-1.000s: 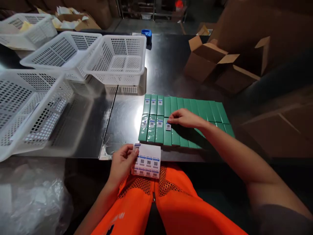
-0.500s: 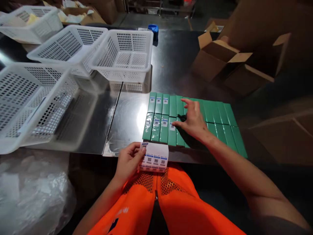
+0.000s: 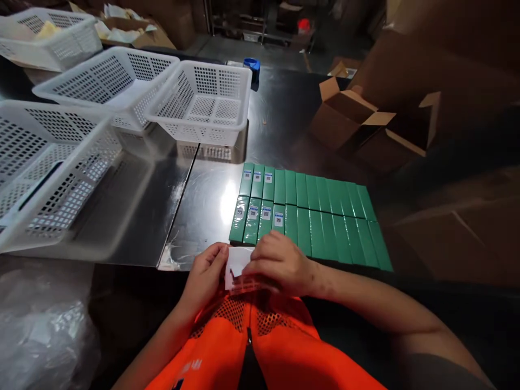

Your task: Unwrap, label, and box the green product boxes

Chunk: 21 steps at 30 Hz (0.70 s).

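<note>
My left hand [image 3: 207, 273] pinches the left edge of a sticker sheet [image 3: 239, 259], white with printed labels, in front of the table's near edge. Over the sheet's right part, my right hand [image 3: 280, 265] has its fingers curled and closed on it; the fingertips are partly hidden. Just beyond both hands, green boxes [image 3: 320, 233] stand packed side by side in two rows. Small white labels with blue print and a square code show on the leftmost boxes, three in the far row and several in the near row. One near-row label [image 3: 278, 219] sits right above my right hand.
White perforated baskets [image 3: 239, 130] stand on the left of the metal table [image 3: 280, 119]. A blue object [image 3: 252, 66] lies behind them. Open cardboard boxes [image 3: 339, 119] are at the back right. Clear plastic wrapping [image 3: 44, 325] hangs at lower left.
My right hand has left the near-row label on the fourth box and come back toward me, onto the sticker sheet. My left hand still holds the sheet. The view has shifted slightly.
</note>
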Tool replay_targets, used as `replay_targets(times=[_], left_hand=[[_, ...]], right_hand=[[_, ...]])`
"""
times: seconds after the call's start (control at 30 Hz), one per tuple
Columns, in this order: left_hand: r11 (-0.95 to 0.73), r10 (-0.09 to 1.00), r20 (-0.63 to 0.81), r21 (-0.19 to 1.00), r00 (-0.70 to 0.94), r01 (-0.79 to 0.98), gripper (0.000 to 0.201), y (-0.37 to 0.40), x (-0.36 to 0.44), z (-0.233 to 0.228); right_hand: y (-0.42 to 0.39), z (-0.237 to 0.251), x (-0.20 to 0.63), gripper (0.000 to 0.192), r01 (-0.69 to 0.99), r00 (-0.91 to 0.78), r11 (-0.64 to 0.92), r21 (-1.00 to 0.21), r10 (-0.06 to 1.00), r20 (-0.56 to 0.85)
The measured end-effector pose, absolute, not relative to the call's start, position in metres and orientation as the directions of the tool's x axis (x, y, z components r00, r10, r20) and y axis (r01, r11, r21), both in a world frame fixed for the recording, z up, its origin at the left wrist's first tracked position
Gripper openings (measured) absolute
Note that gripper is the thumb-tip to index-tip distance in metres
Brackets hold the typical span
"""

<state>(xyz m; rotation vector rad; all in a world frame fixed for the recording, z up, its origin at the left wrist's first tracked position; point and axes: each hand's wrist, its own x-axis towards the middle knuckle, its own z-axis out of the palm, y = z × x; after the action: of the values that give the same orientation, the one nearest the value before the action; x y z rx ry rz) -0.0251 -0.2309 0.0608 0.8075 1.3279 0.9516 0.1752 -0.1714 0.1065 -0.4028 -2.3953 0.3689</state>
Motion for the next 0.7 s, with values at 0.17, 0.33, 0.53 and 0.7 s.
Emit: replay_targets(times=[0.17, 0.33, 0.53, 0.7], left_hand=[[0.325, 0.944, -0.326, 0.945, -0.051, -0.025, 0.046, -0.226, -0.032, 0.034], [0.186, 0.976, -0.178, 0.982, -0.128, 0.046, 0.042, -0.230, -0.036, 0.015], [0.139, 0.986, -0.128, 0.984, -0.104, 0.108, 0.043, -0.235, -0.038, 0.012], [0.184, 0.978, -0.175, 0.980, -0.113, 0.080, 0.040, -0.233, -0.038, 0.015]], right_hand=[[-0.078, 0.133, 0.211, 0.019, 0.436, -0.352, 0.413, -0.799, 0.896, 0.271], [0.010, 0.120, 0.238, 0.021, 0.729, -0.250, -0.015, -0.685, 0.925, -0.287], [0.021, 0.105, 0.236, 0.024, 0.815, -0.236, -0.033, -0.579, 0.893, -0.383], [0.020, 0.106, 0.233, 0.023, 0.842, -0.213, -0.027, -0.539, 0.901, -0.379]])
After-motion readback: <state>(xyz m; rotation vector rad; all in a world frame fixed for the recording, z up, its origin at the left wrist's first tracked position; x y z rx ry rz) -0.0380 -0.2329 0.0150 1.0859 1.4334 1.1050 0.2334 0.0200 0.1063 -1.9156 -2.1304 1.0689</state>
